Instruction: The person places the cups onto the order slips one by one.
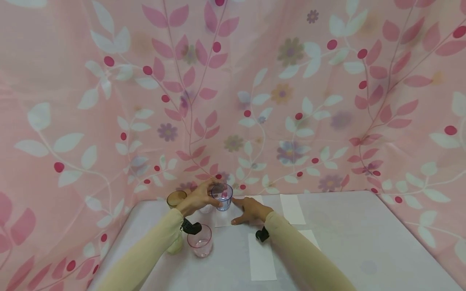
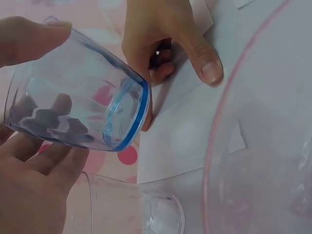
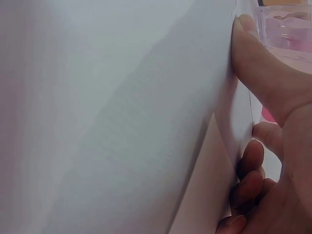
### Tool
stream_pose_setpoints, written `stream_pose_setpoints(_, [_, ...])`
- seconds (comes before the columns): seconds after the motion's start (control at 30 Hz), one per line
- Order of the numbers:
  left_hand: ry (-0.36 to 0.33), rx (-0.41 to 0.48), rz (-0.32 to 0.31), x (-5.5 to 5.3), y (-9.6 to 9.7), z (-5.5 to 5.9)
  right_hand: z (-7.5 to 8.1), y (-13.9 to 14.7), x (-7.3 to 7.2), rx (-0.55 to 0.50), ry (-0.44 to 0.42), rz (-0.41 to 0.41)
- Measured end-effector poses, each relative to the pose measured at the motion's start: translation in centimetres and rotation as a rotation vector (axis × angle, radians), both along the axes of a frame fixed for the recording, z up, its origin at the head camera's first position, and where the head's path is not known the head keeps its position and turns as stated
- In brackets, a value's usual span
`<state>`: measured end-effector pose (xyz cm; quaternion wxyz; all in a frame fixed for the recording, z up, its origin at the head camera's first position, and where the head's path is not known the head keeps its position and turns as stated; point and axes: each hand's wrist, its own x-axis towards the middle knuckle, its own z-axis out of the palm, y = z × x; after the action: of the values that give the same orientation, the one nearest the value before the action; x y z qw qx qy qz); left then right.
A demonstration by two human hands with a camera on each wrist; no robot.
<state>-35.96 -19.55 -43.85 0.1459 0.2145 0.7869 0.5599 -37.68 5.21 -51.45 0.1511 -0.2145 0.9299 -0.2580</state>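
My left hand (image 1: pixel 199 199) grips a clear drinking glass with a blue tint (image 1: pixel 222 197) round its side. In the left wrist view the glass (image 2: pixel 73 92) lies tilted, its blue base ring towards the right hand. Fingers show through its wall. Close to the right of it, my right hand (image 1: pixel 253 211) rests at a white sheet of paper (image 1: pixel 223 219). Its thumb and index finger are stretched out and touch the sheet, while the other fingers bend loosely under the palm. Nothing is held in that hand.
By the left forearm stand a pink-rimmed glass (image 1: pixel 200 242), an amber glass (image 1: pixel 176 198), a yellow-green glass (image 1: pixel 175 245) and a colourless one (image 2: pixel 163 214). More white paper (image 1: pixel 262 258) lies on the pale table (image 1: pixel 364 242). A pink floral curtain (image 1: pixel 233 81) hangs along the back edge.
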Motion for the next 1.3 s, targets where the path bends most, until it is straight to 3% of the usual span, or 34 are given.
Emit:
stream_pose_setpoints(0.53, [0.185,-0.231,0.151,0.5,1.5,-0.5,0.0,-0.1,0.0,-0.017,0.024,0.021])
stream_pose_setpoints(0.73, [0.21,-0.273,0.154,0.6,1.8,-0.8,-0.1,-0.1,0.0,-0.02,0.029,0.019])
stream_pose_setpoints(1.13, [0.365,-0.424,0.106,0.4,2.7,-1.9,-0.2,-0.1,-0.1,-0.011,0.03,0.008])
stream_pose_setpoints(1.3, [0.351,-0.443,0.097,0.5,2.9,-2.1,-0.1,-0.2,-0.1,-0.011,0.024,0.002])
